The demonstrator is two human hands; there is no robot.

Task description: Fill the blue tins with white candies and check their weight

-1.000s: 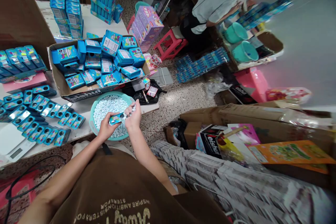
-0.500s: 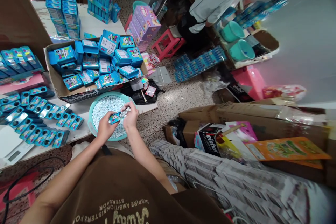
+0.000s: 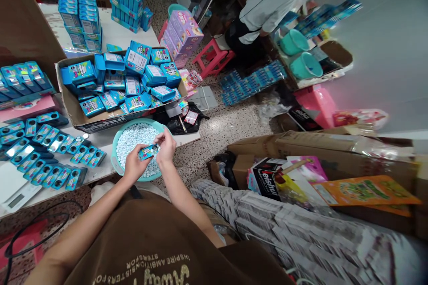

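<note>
My left hand [image 3: 133,164] grips a small blue candy tin [image 3: 147,152] over a teal bowl [image 3: 115,141] full of pale round candies [image 3: 135,138]. My right hand [image 3: 166,148] is closed at the tin's right end, fingers pressed on its opening. Whether candies remain in that hand is hidden. Both hands hover above the bowl's near right side, at the edge of the white table [image 3: 110,31].
Rows of open blue tins [image 3: 50,156] lie left of the bowl beside a white scale [image 3: 15,189]. A cardboard box [image 3: 75,113] of blue packs sits behind it. A seated person [image 3: 267,6] works at the back. Cartons and stacked flat packs [image 3: 301,236] crowd the right.
My right hand, which held loose candies at the tin's end, has closed down onto the tin. Both hands sank slightly toward the bowl.
</note>
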